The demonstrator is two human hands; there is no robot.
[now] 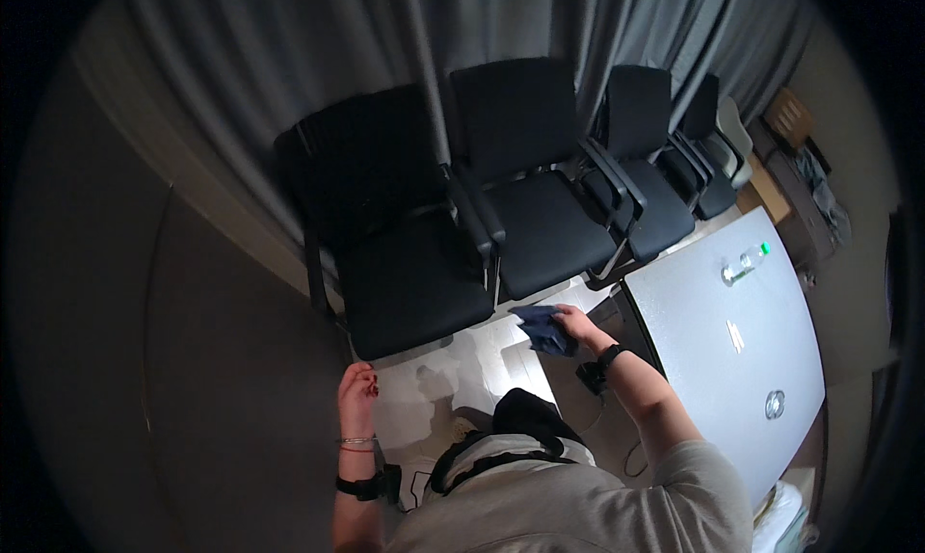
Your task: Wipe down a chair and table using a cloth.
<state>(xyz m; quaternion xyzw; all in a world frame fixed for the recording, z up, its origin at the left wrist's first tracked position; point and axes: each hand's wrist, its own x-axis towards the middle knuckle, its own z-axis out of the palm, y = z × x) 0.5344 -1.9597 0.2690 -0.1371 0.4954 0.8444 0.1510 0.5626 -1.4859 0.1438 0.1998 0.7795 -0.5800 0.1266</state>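
A dark blue cloth (548,330) hangs from my right hand (576,323), which grips it near one edge between the chairs and the white table. My left hand (357,381) is raised at the front edge of the nearest black chair (412,286), fingers curled; whether they hold anything is not clear. Black straps with small devices are on both forearms. A second black chair (549,228) stands just beyond the cloth.
The white table (701,322) at the right bears a clear plastic bottle with a green cap (746,264), small white strips (735,336) and a round glass dish (775,404). More black chairs (639,119) line the grey curtain (506,18). Cables lie on the floor.
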